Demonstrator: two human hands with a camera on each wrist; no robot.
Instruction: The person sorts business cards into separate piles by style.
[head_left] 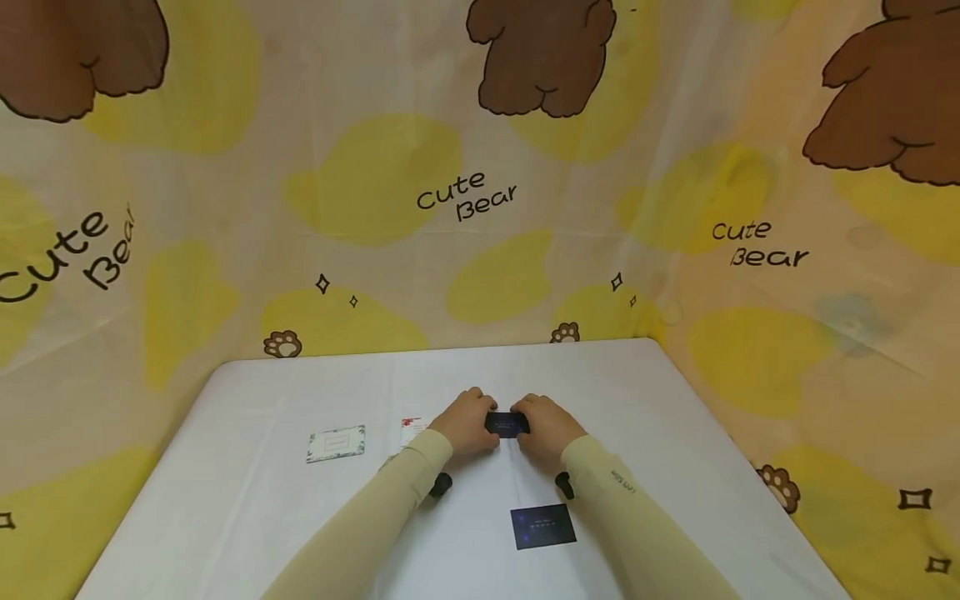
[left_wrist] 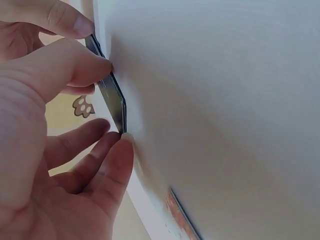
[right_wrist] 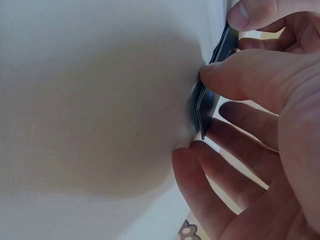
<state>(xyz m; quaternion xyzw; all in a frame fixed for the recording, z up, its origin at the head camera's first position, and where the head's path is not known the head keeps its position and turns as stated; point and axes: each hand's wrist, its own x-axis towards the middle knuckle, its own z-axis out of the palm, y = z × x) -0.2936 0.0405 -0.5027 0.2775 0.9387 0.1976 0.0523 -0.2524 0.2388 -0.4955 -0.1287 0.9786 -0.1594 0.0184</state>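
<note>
Both hands are at a small dark card (head_left: 507,425) over the middle of the white table. My left hand (head_left: 467,422) pinches its left side, thumb on the near edge and fingertips at the far edge. The right side is pinched by my right hand (head_left: 550,427) in much the same way. Seen edge-on in the left wrist view, the dark card (left_wrist: 115,97) shows more than one thin layer, so it looks like stacked cards, slightly bent. The right wrist view shows those layered edges of the dark card (right_wrist: 202,107) too. How many cards there are, I cannot tell.
Another dark blue card (head_left: 543,527) lies on the white table (head_left: 630,392), nearer me. To the left lie a white card with a leafy border (head_left: 335,443) and a white card with red decoration (head_left: 412,428), partly hidden by the left arm. A bear-print curtain (head_left: 390,275) surrounds the table.
</note>
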